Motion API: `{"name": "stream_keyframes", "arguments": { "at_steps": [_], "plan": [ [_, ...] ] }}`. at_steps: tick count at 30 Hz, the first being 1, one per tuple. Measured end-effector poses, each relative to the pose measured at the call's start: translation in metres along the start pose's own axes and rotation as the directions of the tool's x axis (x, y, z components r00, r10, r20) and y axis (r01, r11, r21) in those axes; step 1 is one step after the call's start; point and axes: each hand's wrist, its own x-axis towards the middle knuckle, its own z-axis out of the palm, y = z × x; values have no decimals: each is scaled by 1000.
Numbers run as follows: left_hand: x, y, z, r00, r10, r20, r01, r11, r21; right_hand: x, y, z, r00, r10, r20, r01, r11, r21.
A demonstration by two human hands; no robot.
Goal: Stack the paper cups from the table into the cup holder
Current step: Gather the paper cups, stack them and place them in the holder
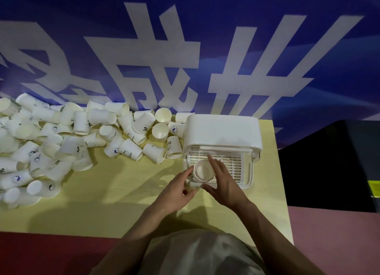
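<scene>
While both hands steadied it, one paper cup (203, 170) sat mouth-up in the cup holder (222, 149).
Left hand (178, 190) and right hand (223, 180) grasped its sides; the loose cups (82, 134) lay far left on the table (123, 202).

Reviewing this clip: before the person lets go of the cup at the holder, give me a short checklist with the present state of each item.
1. White paper cup upright, mouth up, over the slatted tray of the white plastic cup holder: ok.
2. Left hand and right hand both at the cup: ok.
3. Cup fully seated in a stack: cannot tell.
4. Holder standing on the yellow table: ok.
5. All cups stacked: not ok; a loose pile of white paper cups lies left of the holder.
</scene>
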Motion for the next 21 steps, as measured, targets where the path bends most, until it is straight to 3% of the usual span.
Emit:
{"name": "stream_keyframes", "arguments": {
  "at_steps": [5, 12, 21],
  "plan": [
    [0, 4, 5, 996, -42, 74, 49, 994, -100, -19, 15, 2, 991, 130, 13, -131, 989, 73],
    [15, 15, 5, 993, -64, 101, 84, 973, -213, -8, 9, 2, 994, 98, 53, -108, 968, 225],
    [62, 32, -5, 996, -73, 57, 83, 979, -186, 36, 22, -10, 989, 146, -12, -144, 984, 108]
  ]
}}
